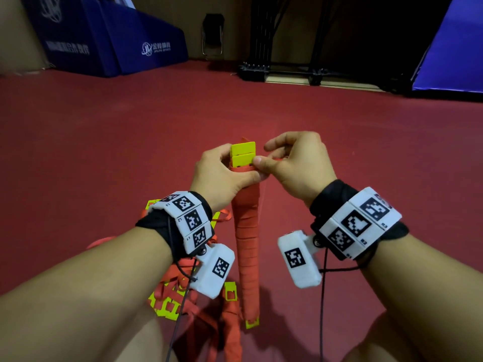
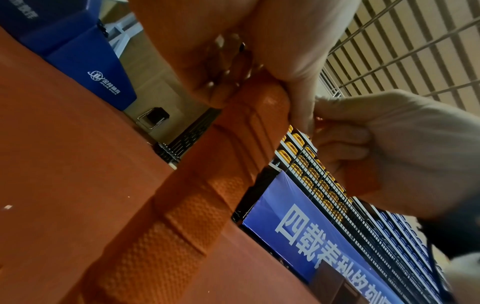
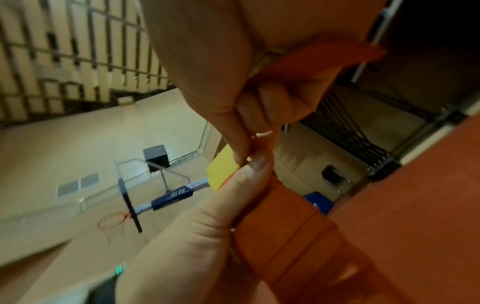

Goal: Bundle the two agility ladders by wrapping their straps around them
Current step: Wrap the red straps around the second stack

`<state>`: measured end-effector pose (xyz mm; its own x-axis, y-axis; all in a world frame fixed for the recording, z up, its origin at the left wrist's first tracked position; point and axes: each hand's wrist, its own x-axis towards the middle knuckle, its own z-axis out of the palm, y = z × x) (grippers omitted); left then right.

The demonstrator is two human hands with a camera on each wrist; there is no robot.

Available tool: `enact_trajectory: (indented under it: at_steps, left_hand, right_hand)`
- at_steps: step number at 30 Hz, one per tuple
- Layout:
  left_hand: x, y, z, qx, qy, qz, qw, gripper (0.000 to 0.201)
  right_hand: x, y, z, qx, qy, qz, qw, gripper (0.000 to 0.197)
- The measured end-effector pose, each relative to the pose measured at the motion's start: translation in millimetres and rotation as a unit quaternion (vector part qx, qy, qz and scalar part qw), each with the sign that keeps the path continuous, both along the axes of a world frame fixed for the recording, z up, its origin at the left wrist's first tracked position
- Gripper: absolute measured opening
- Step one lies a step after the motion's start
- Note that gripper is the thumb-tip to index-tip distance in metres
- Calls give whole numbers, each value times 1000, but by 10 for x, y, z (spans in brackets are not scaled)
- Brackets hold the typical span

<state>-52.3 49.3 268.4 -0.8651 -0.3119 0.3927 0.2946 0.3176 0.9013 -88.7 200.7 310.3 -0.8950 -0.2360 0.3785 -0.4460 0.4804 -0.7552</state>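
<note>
**One ladder nearly bound, one still loose**

Two hands meet at the top of the wrapped ladder (image 1: 247, 246); the left hand (image 1: 222, 176) is curled round the bundle just under its yellow rungs (image 1: 243, 155), thumb across the last turns; the right hand (image 1: 298, 165), touching the left thumb, pinches the strap end (image 3: 324, 57) between thumb and forefinger. The second ladder (image 1: 180, 291) lies in a loose heap below the left wrist, near the bundle's lower end, not yet wrapped.

To my eye this is the tuck that finishes the first bundle; it would go best if the left grip stays firm so the coils cannot slacken, and the free end is drawn snug and pushed under the final turn rather than laid over it.

From above, the fingers hide the strap end almost wholly; the right wrist view shows it running through the palm and poking out beyond the hand; the left wrist view shows the strap's woven texture and overlapping turns below the left hand; only the head view shows the loose heap.
</note>
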Motion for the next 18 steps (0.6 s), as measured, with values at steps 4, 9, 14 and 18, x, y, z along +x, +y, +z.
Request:
enact_trajectory:
  at_steps: [4, 9, 14, 18]
  left_hand:
    - [9, 5, 1, -42, -6, -1, 999, 58]
    - [41, 97, 15, 26, -24, -82, 996, 64]
    - [45, 87, 48, 36, -35, -118, 992, 61]
    - [63, 56, 47, 47, -58, -163, 984, 53]
  right_hand:
    - [-24, -16, -38, -55, -39, 8, 998, 26]
    - [5, -44, -66, -69, -57, 25, 996, 21]
    - [-52, -22, -83, -89, -66, 24, 994, 15]
    - [-97, 30, -79, -100, -82, 33, 991, 19]
